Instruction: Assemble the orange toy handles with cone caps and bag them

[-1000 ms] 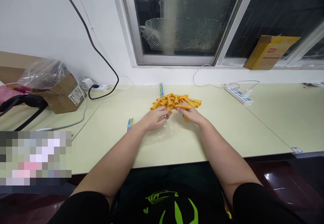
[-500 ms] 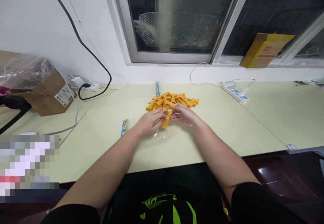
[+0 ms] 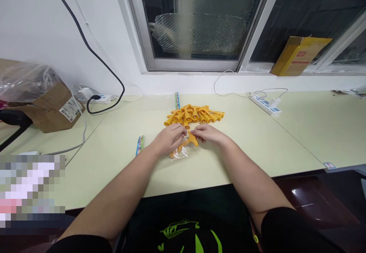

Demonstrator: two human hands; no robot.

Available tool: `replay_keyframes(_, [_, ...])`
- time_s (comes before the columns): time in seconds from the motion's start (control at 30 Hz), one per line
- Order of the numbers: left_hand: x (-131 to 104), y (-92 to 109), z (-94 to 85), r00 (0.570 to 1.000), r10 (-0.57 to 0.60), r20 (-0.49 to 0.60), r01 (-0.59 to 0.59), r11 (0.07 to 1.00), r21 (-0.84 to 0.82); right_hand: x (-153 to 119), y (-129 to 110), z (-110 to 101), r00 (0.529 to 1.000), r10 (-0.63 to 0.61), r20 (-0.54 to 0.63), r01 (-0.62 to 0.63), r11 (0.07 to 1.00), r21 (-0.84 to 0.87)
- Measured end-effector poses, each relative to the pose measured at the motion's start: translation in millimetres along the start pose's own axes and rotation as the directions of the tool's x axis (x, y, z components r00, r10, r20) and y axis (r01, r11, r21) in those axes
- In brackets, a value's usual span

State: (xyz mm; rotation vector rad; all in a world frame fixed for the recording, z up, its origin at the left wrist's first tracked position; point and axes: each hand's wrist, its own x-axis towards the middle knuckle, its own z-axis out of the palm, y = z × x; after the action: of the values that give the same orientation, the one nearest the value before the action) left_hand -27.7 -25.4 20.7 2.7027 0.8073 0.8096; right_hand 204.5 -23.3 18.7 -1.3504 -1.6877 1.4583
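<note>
The left hand pinched the bag while the right hand pinched the orange piece, which, if pushed askew, could have torn the bag.

Blk tee, short slvs, lime-grn print

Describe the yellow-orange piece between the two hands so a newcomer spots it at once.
Start at the pale table below the window and find the heap of yellow-orange pieces. On its near side, between the left hand and the right hand, is the single piece. Unlike those in the heap, part of it shows through clear plastic.
</note>
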Motion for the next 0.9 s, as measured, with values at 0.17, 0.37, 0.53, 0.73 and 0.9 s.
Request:
replay_keyframes(0.17, [2,2,-0.3,0.999,0.021,0.03,-0.021,1.0,-0.004,-1,1,11,0.975,-0.024,0.222,-0.031,0.971,0.239])
replay_keyframes(0.37, [3,6,-1.3,0.998,0.048,0.028,-0.049,0.998,0.048,3,7,26,0.941,-0.078,0.33,-0.037,0.943,0.329])
replay_keyframes(0.53, [3,14,-2.1,0.997,0.06,0.051,-0.065,0.992,0.105,11,12,46,0.933,-0.065,0.353,-0.052,0.949,0.312])
replay_keyframes(0.73, [4,15,0.5,0.999,0.039,0.036,-0.041,0.996,0.077,14,9,56,0.928,-0.158,0.337,0.023,0.928,0.373])
replay_keyframes(0.9, [4,12,-3.3,1.0,-0.009,0.006,0.009,0.998,0.063,8,4,26,0.936,-0.226,0.271,0.169,0.961,0.218])
